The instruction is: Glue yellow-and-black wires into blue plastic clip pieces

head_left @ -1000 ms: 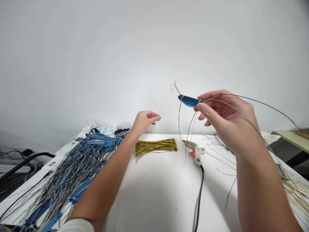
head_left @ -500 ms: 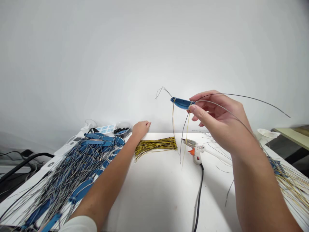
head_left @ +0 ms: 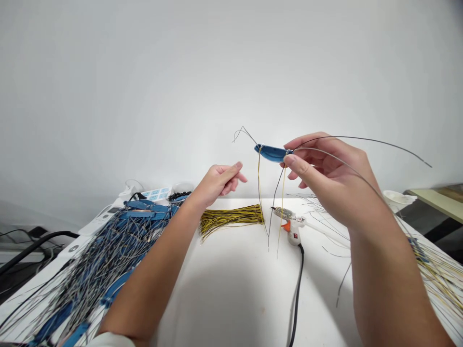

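My right hand pinches the right end of a small curved blue piece between thumb and fingers, above the table. Thin black, grey and yellow wires come off both ends of the piece; some hang down and two arc to the right over my hand. To the left of the piece, my left hand is in the air with its fingers curled and thumb against them; whether anything tiny is between them is hidden. Below lies a bundle of yellow and black wires on the white table.
A glue gun with an orange trigger and black cord lies right of the bundle. Many blue pieces with tangled wires cover the left side, near a power strip. More wired pieces and a white dish are at right.
My left hand has risen from behind the wire bundle and moved right, toward the blue piece. My right hand still holds the piece in nearly the same place.
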Action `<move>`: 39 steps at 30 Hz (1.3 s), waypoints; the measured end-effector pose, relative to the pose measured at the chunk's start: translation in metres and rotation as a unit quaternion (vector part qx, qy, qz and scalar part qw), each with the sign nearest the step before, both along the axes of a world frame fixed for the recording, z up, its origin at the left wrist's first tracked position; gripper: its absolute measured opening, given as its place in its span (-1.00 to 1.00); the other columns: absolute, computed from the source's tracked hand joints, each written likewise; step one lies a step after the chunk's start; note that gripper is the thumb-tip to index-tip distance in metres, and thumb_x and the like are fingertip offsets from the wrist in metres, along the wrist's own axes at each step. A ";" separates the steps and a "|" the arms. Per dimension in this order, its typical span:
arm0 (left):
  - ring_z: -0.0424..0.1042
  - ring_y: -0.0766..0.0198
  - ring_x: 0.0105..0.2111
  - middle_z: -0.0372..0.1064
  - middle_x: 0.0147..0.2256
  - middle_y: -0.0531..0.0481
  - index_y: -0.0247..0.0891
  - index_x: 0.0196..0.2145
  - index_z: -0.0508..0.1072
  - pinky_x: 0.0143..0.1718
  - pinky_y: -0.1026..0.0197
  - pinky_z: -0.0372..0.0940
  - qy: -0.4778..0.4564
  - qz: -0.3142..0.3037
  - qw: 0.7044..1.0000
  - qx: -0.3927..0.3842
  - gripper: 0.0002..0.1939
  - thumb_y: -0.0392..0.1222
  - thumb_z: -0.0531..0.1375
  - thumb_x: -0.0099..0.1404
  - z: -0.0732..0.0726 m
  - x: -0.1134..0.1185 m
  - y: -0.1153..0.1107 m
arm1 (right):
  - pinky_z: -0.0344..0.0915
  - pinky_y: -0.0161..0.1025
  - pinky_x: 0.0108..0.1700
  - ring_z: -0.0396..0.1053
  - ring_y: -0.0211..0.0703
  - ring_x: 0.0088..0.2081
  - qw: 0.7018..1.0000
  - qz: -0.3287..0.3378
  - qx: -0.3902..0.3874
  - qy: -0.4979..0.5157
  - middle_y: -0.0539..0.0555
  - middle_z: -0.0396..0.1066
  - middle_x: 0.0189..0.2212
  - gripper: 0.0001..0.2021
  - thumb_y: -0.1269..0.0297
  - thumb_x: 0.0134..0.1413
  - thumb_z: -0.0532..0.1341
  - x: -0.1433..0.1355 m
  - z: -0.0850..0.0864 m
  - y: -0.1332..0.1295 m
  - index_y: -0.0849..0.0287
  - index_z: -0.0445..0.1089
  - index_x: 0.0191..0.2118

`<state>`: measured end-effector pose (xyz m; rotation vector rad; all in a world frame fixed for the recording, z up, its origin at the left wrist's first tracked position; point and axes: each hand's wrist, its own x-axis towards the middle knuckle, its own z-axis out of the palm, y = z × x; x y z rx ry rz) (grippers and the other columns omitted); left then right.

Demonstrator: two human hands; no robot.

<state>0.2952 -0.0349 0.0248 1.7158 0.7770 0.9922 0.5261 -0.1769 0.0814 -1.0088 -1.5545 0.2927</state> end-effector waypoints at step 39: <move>0.56 0.28 -0.29 0.60 -0.22 -0.05 -0.09 0.01 0.69 -0.37 0.27 0.43 -0.111 -0.018 0.973 0.201 -0.73 -0.02 0.41 0.40 0.050 -0.015 -0.108 | 0.49 -0.15 -0.42 0.48 -0.07 -0.41 0.978 0.177 -0.083 0.074 0.05 0.51 -0.44 -0.73 0.02 0.27 0.45 -0.001 0.006 -0.022 0.02 0.58 -0.03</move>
